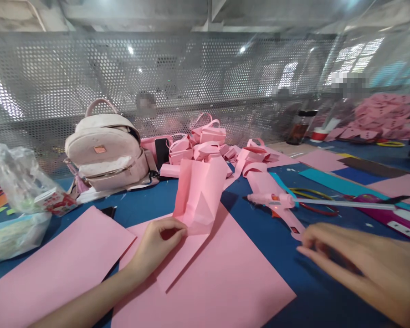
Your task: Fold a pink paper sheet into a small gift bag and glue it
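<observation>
My left hand [162, 241] pinches the lower edge of a folded pink paper piece [200, 196], which stands up like an open bag. Beneath it a large flat pink sheet [232, 269] lies on the blue table [256, 237]. On the right, my right hand [358, 264] is slightly blurred, with its fingers curved and apart beside the handle end of a pink glue gun [276, 202]. Whether the fingertips touch the handle is hard to tell, and nothing shows between them. A clear glue stick [341, 203] sticks out of the gun's back.
Behind stand a pale backpack [104, 150] and a heap of small pink paper bags [208, 141]. Left are plastic bags [17, 182] and a pink sheet [64, 269]. Right are a purple power strip [389, 216], coloured paper, a dark bottle [300, 127] and a perforated screen behind.
</observation>
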`<state>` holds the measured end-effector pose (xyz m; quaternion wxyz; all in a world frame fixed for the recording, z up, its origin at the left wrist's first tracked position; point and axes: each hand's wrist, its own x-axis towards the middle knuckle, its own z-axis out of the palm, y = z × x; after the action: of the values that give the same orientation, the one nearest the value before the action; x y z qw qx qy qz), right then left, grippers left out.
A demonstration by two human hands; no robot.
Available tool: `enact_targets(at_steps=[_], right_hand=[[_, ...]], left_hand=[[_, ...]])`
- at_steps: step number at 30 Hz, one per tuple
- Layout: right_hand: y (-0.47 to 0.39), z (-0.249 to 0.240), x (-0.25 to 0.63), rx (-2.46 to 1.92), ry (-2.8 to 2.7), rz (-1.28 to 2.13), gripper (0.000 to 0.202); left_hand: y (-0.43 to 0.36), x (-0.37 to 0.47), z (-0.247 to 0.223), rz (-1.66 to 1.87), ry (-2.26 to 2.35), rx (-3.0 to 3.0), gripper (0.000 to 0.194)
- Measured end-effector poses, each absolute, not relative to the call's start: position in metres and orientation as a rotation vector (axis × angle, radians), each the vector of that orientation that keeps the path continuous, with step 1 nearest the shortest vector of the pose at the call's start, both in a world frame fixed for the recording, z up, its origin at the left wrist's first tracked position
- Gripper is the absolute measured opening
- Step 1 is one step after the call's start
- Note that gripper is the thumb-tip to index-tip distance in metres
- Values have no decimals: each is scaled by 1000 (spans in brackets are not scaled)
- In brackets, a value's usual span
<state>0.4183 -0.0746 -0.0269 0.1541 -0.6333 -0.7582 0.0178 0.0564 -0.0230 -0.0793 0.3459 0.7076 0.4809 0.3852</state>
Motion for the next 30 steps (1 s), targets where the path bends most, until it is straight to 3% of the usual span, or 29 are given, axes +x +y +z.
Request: enact_targets(at_steps=[3, 8, 13, 18, 21, 25, 27, 30], right_hand=[[-73, -15, 382, -1453, -2510, 188, 17], [-42, 4, 324, -774, -2594, -485, 30], [-24, 9, 278, -534, -2796, -719, 29], [-7, 6, 262, -492, -2975, -508, 19], [-1, 7, 262, -479, -3009, -350, 23], [1, 11, 260, -528, -3044, -203, 23], [2, 12, 256, -572, -3051, -92, 19], [5, 11, 252, -619, -3045, 27, 16]], left_hand=[[-23, 56, -80, 989, 1240, 1879, 18], [-25, 57, -76, 937, 1186, 2006, 17], [-32, 58, -69, 851, 1153, 2161, 17], [-40, 51, -55, 782, 1242, 2315, 6], [-50, 48, -42, 697, 1286, 2439, 21], [-66, 52, -36, 118, 1345, 2848, 13], [-69, 55, -38, -195, 1340, 2962, 23], [-65, 53, -43, -323, 1404, 2992, 32]])
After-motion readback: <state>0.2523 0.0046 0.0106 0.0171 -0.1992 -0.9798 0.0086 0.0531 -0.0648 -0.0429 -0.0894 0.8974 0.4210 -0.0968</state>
